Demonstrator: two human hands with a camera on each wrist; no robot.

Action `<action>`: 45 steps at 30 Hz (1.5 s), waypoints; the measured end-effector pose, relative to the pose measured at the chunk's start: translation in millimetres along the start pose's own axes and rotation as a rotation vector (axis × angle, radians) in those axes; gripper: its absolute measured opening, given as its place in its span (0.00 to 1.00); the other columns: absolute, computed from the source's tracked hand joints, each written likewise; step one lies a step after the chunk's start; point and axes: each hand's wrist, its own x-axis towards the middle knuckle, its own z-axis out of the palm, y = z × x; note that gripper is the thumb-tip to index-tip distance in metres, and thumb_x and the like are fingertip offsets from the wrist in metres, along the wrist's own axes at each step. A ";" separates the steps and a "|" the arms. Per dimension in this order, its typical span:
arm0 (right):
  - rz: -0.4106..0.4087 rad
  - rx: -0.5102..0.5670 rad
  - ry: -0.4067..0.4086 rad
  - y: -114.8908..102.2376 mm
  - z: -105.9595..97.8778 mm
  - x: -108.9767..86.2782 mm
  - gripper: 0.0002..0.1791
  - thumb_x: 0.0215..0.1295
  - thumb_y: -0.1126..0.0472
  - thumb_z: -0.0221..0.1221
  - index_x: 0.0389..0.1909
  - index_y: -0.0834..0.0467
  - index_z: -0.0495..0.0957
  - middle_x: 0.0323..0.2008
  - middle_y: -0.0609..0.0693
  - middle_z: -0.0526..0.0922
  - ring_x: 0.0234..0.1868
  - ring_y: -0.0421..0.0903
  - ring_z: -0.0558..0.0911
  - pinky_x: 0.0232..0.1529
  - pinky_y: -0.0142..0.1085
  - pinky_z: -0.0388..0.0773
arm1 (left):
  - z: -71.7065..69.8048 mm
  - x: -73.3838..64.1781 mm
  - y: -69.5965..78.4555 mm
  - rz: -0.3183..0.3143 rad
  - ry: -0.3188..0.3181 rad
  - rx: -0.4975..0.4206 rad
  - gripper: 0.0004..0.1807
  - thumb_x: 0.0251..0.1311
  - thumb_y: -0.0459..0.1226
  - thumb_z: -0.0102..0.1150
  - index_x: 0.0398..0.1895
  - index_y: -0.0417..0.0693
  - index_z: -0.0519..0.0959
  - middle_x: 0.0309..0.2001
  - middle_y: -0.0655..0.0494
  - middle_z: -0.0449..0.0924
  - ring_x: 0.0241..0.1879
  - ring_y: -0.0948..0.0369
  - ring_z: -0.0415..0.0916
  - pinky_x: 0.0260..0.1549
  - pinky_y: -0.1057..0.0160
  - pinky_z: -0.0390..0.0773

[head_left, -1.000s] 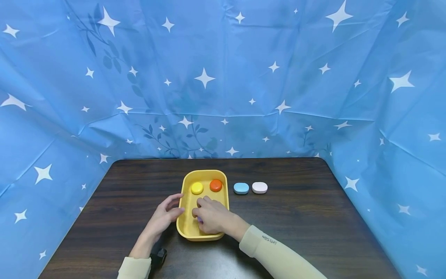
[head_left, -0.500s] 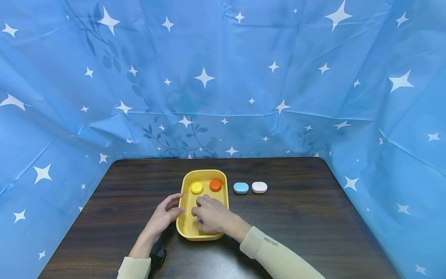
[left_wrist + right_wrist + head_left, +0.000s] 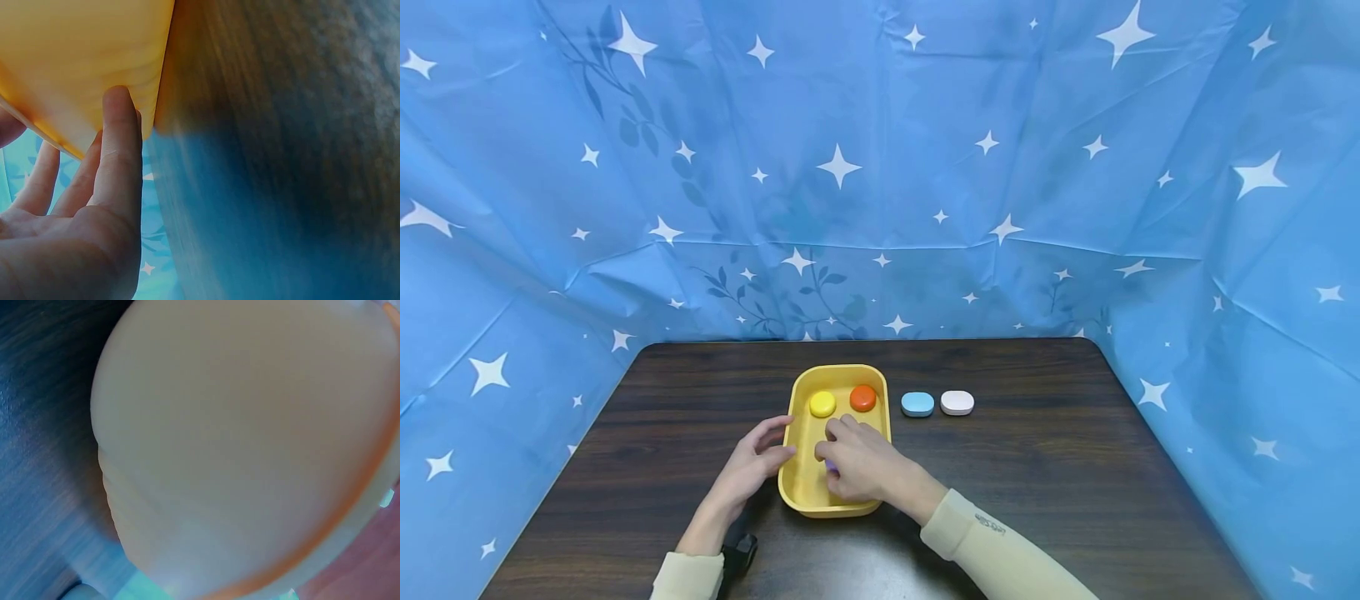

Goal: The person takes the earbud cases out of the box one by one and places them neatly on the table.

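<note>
A yellow tray (image 3: 802, 492) stands on the dark wooden table, with a round yellow piece (image 3: 822, 404) and a round orange piece (image 3: 862, 397) at its far end. Inside the tray's near half, my right hand (image 3: 868, 467) has curled fingers around a small purple piece (image 3: 831, 465), mostly hidden beneath them. My left hand (image 3: 748, 467) is at the tray's left side, fingertips right at the rim. In the left wrist view, a nearly straight finger (image 3: 119, 144) lies along the tray's outer wall. The right wrist view shows mainly a large pale, blurred surface.
Right of the tray, a light-blue oval piece (image 3: 917, 405) and a white oval piece (image 3: 957, 403) lie side by side on the table (image 3: 1037, 467). A blue star-patterned cloth (image 3: 880, 167) hangs behind the table and along both sides.
My right hand shifts very slightly toward the far side of the tray, fingers still around the purple piece. My left hand and the other pieces stay in place.
</note>
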 end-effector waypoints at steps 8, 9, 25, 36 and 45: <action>0.011 -0.006 0.031 1.0 -9.1 -5.0 0.12 0.59 0.56 0.66 0.44 0.50 0.85 0.38 0.44 0.72 0.38 0.43 0.67 0.39 0.32 0.70 | 0.3 0.8 -0.4 -0.006 0.009 0.000 0.29 0.69 0.35 0.62 0.72 0.47 0.69 0.70 0.38 0.68 0.63 0.46 0.74 0.55 0.48 0.79; 0.012 -0.011 0.039 1.3 -9.8 -5.5 0.11 0.59 0.56 0.66 0.43 0.50 0.85 0.38 0.44 0.72 0.38 0.43 0.67 0.39 0.31 0.70 | 0.3 1.0 -0.4 -0.006 0.010 -0.001 0.29 0.69 0.35 0.62 0.72 0.47 0.69 0.70 0.38 0.68 0.63 0.46 0.74 0.54 0.48 0.79; 0.047 -0.005 0.081 8.7 -17.8 -14.9 0.10 0.58 0.55 0.67 0.41 0.49 0.84 0.36 0.44 0.70 0.38 0.43 0.66 0.35 0.31 0.68 | -0.1 1.1 0.3 -0.015 0.011 0.007 0.29 0.70 0.36 0.62 0.73 0.48 0.68 0.70 0.39 0.68 0.63 0.47 0.74 0.54 0.48 0.80; 0.051 -0.018 0.103 16.7 -19.7 -21.6 0.09 0.57 0.56 0.67 0.39 0.50 0.83 0.36 0.44 0.70 0.40 0.43 0.67 0.39 0.33 0.69 | -0.6 2.3 -0.4 -0.009 0.007 0.007 0.30 0.70 0.36 0.61 0.73 0.46 0.67 0.69 0.38 0.69 0.62 0.46 0.74 0.54 0.48 0.79; 0.076 -0.010 0.091 25.6 -25.4 -27.7 0.08 0.58 0.57 0.66 0.38 0.50 0.82 0.35 0.45 0.68 0.38 0.44 0.66 0.37 0.33 0.66 | -1.5 2.5 -1.5 -0.010 -0.006 -0.008 0.30 0.70 0.35 0.61 0.73 0.46 0.67 0.69 0.38 0.68 0.62 0.46 0.74 0.54 0.48 0.79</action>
